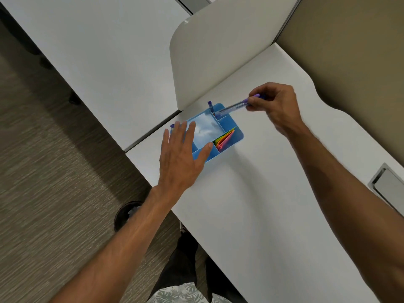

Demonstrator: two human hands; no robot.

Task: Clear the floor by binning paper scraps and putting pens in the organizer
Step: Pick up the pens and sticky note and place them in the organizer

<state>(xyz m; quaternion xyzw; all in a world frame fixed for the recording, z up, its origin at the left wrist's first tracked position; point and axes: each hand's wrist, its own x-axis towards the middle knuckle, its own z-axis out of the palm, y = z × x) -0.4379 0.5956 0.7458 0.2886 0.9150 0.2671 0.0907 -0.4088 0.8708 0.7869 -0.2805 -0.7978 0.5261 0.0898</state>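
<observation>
A blue desk organizer [237, 131] with several compartments sits on the white desk [273, 204]. My right hand [276, 106] pinches a clear pen with a purple cap [237, 104], its tip pointing down-left over the organizer's far corner compartment. Another purple-capped pen [210, 105] stands upright in that corner. My left hand [181, 156] lies flat, fingers spread, over the organizer's near-left side. A purple pen end [172, 125] pokes out by its fingertips. Colourful folded papers [225, 138] stand in the right compartment.
A dark round bin [124, 215] stands on the carpet under my left forearm, beside the desk's edge. A white divider panel [218, 51] rises behind the organizer. A grey cable hatch [387, 186] sits at the desk's right. A second white desk [98, 51] lies to the left.
</observation>
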